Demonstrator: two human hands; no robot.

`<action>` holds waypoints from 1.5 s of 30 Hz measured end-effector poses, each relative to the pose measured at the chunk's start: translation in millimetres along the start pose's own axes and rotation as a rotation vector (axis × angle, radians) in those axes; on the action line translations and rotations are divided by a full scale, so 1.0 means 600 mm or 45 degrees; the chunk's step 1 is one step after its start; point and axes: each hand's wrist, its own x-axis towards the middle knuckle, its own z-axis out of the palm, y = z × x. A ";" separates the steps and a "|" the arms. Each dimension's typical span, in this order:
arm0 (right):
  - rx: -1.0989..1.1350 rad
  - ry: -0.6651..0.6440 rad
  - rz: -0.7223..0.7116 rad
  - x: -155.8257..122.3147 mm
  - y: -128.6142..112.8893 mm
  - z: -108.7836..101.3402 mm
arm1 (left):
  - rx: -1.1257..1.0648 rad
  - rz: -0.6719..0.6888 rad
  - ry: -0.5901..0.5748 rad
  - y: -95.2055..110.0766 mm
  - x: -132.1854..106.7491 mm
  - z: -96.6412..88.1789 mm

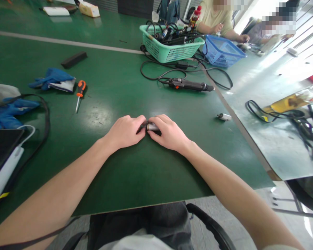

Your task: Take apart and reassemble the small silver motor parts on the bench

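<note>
My left hand and my right hand meet over the green table. In my right fingers is a small silver metal cylinder, partly covered by them. My left fingers close on a dark piece that meets the cylinder's left end; its kind is hidden. To the right lies a small silver cylinder with a black end. Beyond my hands rests a black electric screwdriver with its cord. An orange-and-black hand screwdriver lies to the left.
A green basket of cords and tools stands at the back beside a blue basket. Blue gloves and a black bar lie left. A bottle of yellow liquid is at right. Two people sit at the far right.
</note>
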 end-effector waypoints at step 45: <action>-0.009 0.003 0.017 0.000 0.001 0.001 | -0.021 -0.002 0.029 -0.002 -0.002 0.003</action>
